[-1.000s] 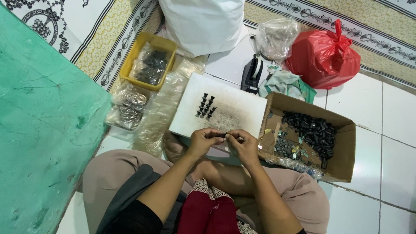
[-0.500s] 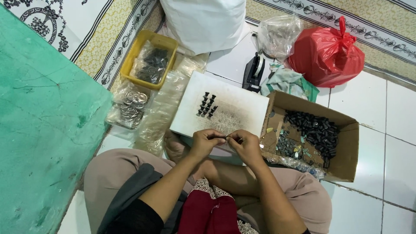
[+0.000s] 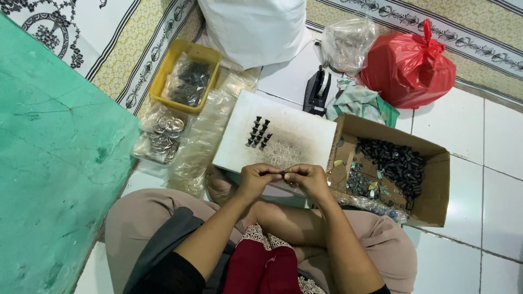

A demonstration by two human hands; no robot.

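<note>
The left hand (image 3: pixel 256 177) and the right hand (image 3: pixel 308 177) are meeting fingertip to fingertip over the person's lap, both pinched closed on one small dark part (image 3: pixel 282 173). The part is lying with its long axis level, running from one hand to the other, each end hidden in the fingers; which end is which cannot be told.

Just beyond the hands, one white board (image 3: pixel 294 141) is serving as a worktop, carrying roughly a dozen small black pieces (image 3: pixel 259 133) standing upright in short rows. To the right, one open cardboard box (image 3: pixel 436 185) is holding a heap of dark parts (image 3: pixel 395 163), too many to count. To the left, clear plastic bags (image 3: pixel 199 141) are lying on the floor, and one yellow tray (image 3: pixel 204 54) is holding bagged dark parts. Farther off, one black tape dispenser (image 3: pixel 317 90), one red plastic bag (image 3: pixel 408 68), one clear bag (image 3: pixel 346 41) and one large white sack (image 3: pixel 253 27) are sitting on the tiled floor (image 3: pixel 490 136).
</note>
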